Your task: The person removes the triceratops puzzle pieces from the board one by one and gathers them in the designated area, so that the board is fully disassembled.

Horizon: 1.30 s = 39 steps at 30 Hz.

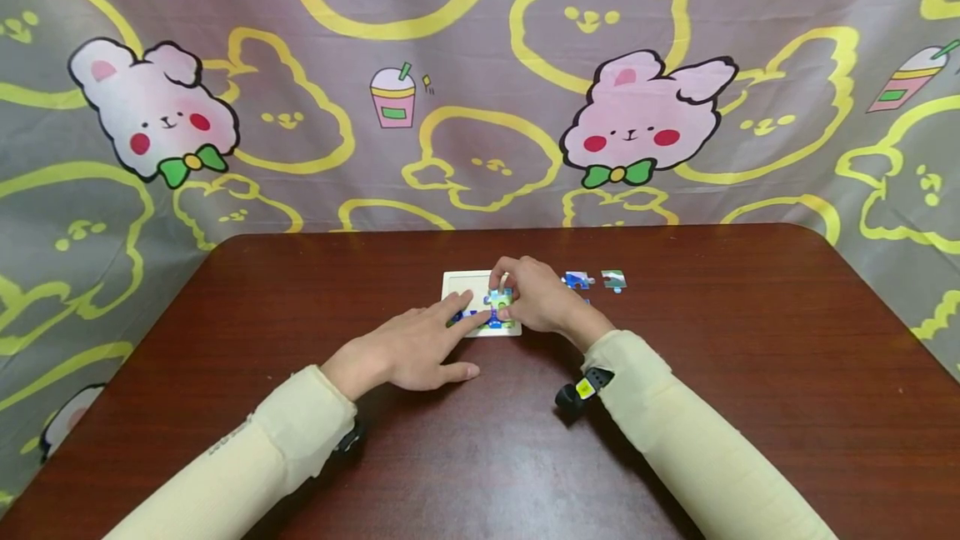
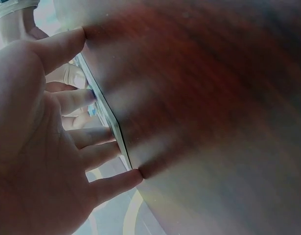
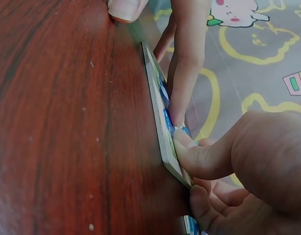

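A small white puzzle frame lies on the table, its lower part filled with blue and green jigsaw pieces. My left hand spreads over its left side; the fingers are straight, some tips rest on the pieces and the thumb touches the tabletop. At the frame's right side, my right hand pinches a light blue and green puzzle piece between curled index finger and thumb. In the right wrist view, the right thumb lies at the frame's edge beside a left fingertip. Part of the frame is hidden under both hands.
Right of the frame lie loose puzzle pieces, one blue and white and one greenish; another is mostly behind the right hand. The brown table ends at the back before a patterned curtain.
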Available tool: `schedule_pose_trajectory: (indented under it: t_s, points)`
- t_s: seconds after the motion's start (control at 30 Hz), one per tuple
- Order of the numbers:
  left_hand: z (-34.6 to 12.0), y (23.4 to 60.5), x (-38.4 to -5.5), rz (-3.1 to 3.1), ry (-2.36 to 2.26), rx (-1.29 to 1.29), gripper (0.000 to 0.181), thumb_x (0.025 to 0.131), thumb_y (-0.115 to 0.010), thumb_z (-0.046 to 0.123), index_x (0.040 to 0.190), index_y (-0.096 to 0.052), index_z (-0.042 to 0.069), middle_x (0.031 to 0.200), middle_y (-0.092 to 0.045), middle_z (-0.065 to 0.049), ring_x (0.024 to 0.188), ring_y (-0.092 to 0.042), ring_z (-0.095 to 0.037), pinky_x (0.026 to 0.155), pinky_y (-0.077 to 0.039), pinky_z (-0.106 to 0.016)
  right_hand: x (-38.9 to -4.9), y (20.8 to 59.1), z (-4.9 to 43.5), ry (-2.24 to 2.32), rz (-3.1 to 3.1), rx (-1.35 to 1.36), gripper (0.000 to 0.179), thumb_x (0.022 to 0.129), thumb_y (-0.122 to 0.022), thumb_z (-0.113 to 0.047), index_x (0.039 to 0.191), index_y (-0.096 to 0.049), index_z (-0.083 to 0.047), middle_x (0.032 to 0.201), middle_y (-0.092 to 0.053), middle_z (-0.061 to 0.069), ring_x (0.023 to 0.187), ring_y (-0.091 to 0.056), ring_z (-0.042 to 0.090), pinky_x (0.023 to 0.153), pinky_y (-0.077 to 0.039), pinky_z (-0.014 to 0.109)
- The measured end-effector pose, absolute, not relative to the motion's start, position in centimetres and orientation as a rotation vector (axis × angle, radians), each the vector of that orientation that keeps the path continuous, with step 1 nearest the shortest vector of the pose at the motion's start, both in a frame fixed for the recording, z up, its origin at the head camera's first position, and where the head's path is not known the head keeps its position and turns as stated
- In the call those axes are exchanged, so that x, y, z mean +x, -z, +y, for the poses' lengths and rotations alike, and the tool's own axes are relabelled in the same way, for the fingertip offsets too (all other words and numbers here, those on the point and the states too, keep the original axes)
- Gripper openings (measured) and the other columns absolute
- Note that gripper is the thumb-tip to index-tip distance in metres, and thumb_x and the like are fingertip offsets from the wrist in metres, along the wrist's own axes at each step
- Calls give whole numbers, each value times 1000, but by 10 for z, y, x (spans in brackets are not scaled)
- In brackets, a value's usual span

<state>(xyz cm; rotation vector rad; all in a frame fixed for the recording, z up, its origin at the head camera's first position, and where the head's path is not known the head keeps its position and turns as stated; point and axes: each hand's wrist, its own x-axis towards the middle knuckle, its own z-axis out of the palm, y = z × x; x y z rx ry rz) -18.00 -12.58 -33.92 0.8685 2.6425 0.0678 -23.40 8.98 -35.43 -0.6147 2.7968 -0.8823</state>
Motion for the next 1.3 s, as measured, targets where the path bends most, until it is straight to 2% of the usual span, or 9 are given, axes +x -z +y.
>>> schedule_pose_trajectory:
  t_s: [0.4, 0.7, 0.93, 1.07, 1.2, 1.3]
  points:
    - [-126, 338, -180, 2632, -64, 864, 78, 106, -56, 57, 171, -24, 28, 180, -15, -13, 159, -36, -39, 127, -34, -58, -233, 352, 90, 863, 2775, -591, 33, 90, -84, -7, 118, -68, -11, 100, -70, 8, 86, -63, 20, 82, -53, 35]
    - [-126, 338, -179, 2631, -70, 881, 77, 107, -56, 56, 171, -23, 30, 180, -14, -14, 159, -36, -40, 127, -35, -59, -235, 350, 92, 832, 2774, -603, 31, 88, -87, -9, 116, -72, -10, 102, -74, 8, 91, -67, 22, 82, -57, 36]
    - [-125, 338, -179, 2631, -59, 889, 78, 106, -57, 55, 171, -21, 31, 179, -15, -15, 158, -38, -41, 127, -35, -59, -235, 348, 98, 882, 2756, -584, 22, 93, -82, -10, 114, -76, -11, 112, -78, 8, 106, -71, 26, 95, -60, 43]
    - [-124, 338, -180, 2627, -57, 878, 78, 106, -57, 56, 171, -20, 32, 180, -14, -14, 158, -38, -41, 126, -36, -59, -234, 346, 103, 925, 2741, -603, 19, 95, -81, -13, 114, -76, -11, 110, -77, 7, 105, -72, 24, 93, -60, 42]
    - [-124, 338, -180, 2620, -62, 859, 77, 106, -56, 57, 171, -21, 33, 180, -13, -13, 158, -37, -41, 127, -35, -60, -234, 344, 108, 958, 2744, -618, 22, 96, -80, -16, 118, -77, -11, 110, -77, 7, 99, -71, 22, 86, -60, 39]
    - [-124, 338, -180, 2621, -73, 858, 77, 106, -57, 56, 171, -23, 33, 180, -14, -13, 158, -38, -41, 127, -34, -60, -233, 344, 113, 978, 2762, -616, 25, 97, -79, -16, 122, -77, -12, 113, -77, 8, 100, -71, 22, 87, -59, 40]
